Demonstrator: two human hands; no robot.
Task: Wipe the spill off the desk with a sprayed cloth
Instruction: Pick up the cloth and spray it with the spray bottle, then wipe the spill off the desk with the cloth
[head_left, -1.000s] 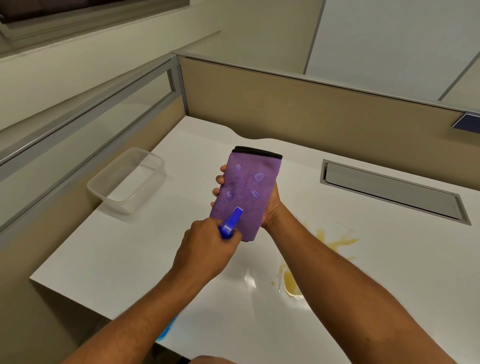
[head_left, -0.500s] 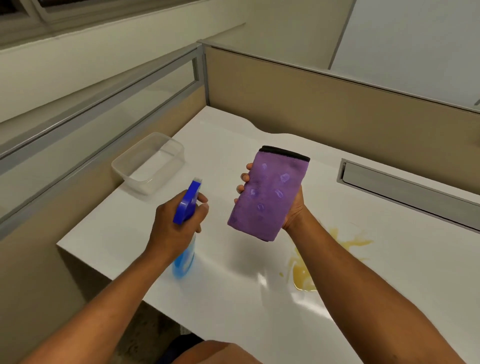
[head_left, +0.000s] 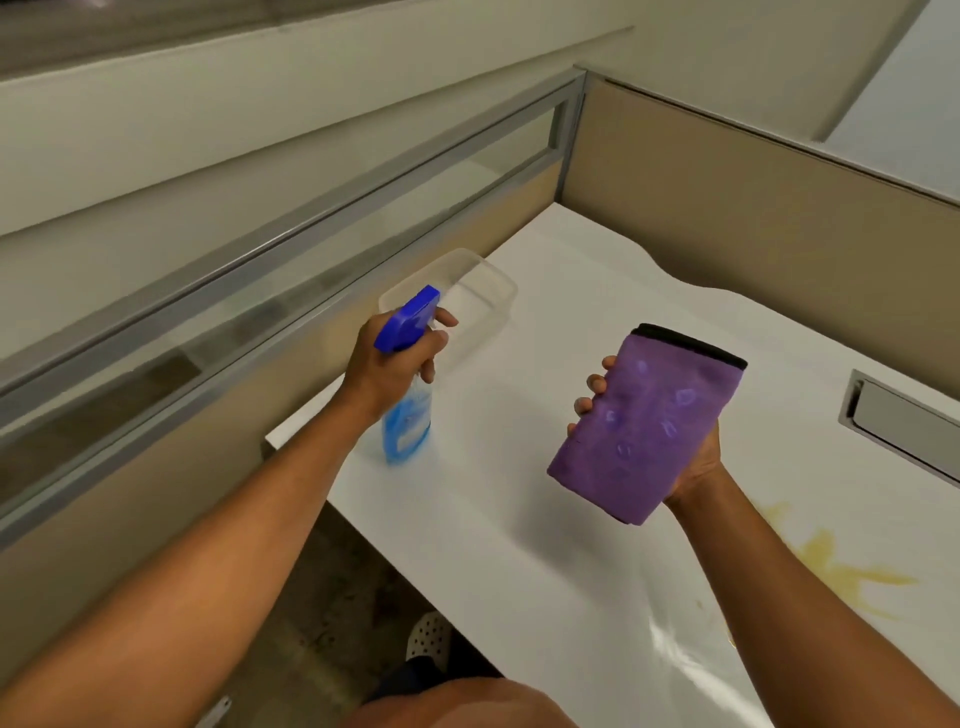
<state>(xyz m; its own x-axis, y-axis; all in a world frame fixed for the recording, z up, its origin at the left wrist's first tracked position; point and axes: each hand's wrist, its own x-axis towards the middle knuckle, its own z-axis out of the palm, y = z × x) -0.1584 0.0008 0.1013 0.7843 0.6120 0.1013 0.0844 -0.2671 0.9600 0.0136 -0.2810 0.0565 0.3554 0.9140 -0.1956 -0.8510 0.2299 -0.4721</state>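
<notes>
My right hand (head_left: 691, 467) holds a folded purple cloth (head_left: 649, 421) with a black top edge, upright above the white desk (head_left: 545, 519). Several wet spray marks dot the cloth's face. My left hand (head_left: 389, 364) grips a spray bottle (head_left: 408, 421) with a blue trigger head and pale blue liquid, near the desk's left edge; its base is at or just above the surface, I cannot tell which. A yellow spill (head_left: 831, 577) spreads on the desk at the right, partly hidden by my right forearm.
A clear plastic container (head_left: 483, 296) sits at the back left of the desk, just behind the bottle. A grey cable tray (head_left: 904, 426) is recessed at the right. Beige partition walls (head_left: 727, 208) close off the back and left. My knee and shoe show below the front edge.
My left hand has carried the spray bottle away from the cloth to the left and lowered it toward the desk. The cloth stays held up in my right hand.
</notes>
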